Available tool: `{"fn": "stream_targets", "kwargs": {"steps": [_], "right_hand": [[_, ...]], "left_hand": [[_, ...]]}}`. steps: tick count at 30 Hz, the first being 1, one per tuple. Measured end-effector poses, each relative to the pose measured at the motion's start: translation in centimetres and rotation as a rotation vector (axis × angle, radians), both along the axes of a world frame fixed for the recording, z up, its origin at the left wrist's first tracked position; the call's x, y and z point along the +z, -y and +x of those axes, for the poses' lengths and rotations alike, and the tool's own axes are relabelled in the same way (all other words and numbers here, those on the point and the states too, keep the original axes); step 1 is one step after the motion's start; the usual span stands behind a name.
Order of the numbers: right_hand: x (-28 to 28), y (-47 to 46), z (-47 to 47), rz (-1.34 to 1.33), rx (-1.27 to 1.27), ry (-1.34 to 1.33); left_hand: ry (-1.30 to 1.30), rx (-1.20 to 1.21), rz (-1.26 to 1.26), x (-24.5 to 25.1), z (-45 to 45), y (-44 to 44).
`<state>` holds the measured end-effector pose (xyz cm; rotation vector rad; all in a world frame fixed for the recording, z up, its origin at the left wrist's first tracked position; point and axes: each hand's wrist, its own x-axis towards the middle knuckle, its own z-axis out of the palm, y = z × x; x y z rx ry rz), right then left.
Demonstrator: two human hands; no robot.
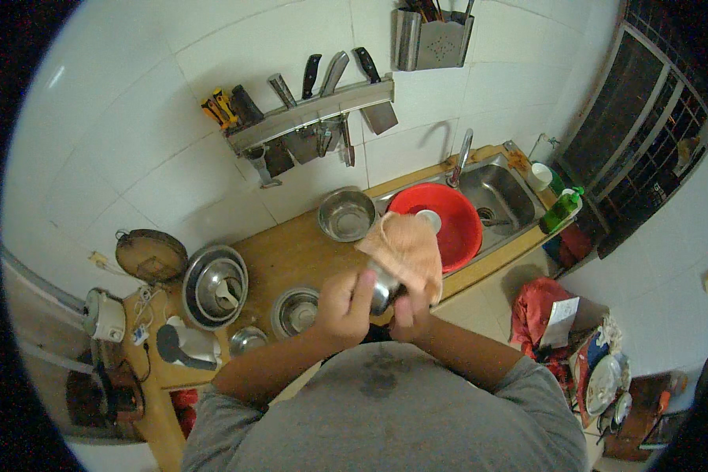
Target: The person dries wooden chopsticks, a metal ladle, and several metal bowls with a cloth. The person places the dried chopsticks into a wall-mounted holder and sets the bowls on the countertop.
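My left hand (pixel 343 310) grips the rim of a small shiny metal bowl (pixel 382 290), its thumb laid along the near side. In my right hand (pixel 412 315) is a peach-coloured cloth (pixel 406 248), which drapes over the far side of the bowl; the cloth and right fingers are slightly blurred. Both hands are close to my body, above the counter's front edge. Just beyond the cloth, a red plastic basin (pixel 460 242) sits over the sink with a white cup or bowl (pixel 429 220) in it, partly hidden by the cloth.
A steel bowl (pixel 347 215) stands by the wall. Left on the wooden counter (pixel 271 253) are nested steel bowls (pixel 190 283) with a white spoon, another steel bowl (pixel 295 312), an electric kettle (pixel 189 345) and a rice cooker (pixel 105 315). Right are the faucet (pixel 462 158) and a green soap bottle (pixel 560 210).
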<state>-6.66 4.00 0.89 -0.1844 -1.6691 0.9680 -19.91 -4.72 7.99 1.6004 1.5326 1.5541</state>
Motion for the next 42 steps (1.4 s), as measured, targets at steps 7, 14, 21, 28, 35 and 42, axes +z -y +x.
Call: {"fn": "stream_targets", "kwargs": {"steps": [7, 14, 21, 28, 35, 42], "right_hand": [[3.9, 0.7, -0.1, -0.388, 0.041, -0.012], [7.1, 2.3, 0.0, -0.994, 0.585, -0.450], [2.0, 5.6, 0.6, 0.179, 0.056, 0.210], [2.6, 1.0, 2.2, 0.895, -0.501, 0.534], [8.2, -0.4, 2.6, 0.535, -0.514, 0.579], [7.2, -1.7, 0.7, -0.435, 0.325, 0.263]], "left_hand": [[-0.128, 0.165, 0.465, -0.9, 2.7, -2.5], [-0.186, 0.008, 0.600, -1.6, -0.1, -5.5], [0.545, 0.097, 0.113, -0.3, -0.1, -6.9], [1.234, 0.131, -0.037, -7.7, 0.9, -5.1], [0.889, -0.406, 0.061, -5.9, -0.4, -3.5], [-0.066, 0.205, 0.311, 4.4, 1.2, -0.8]]}}
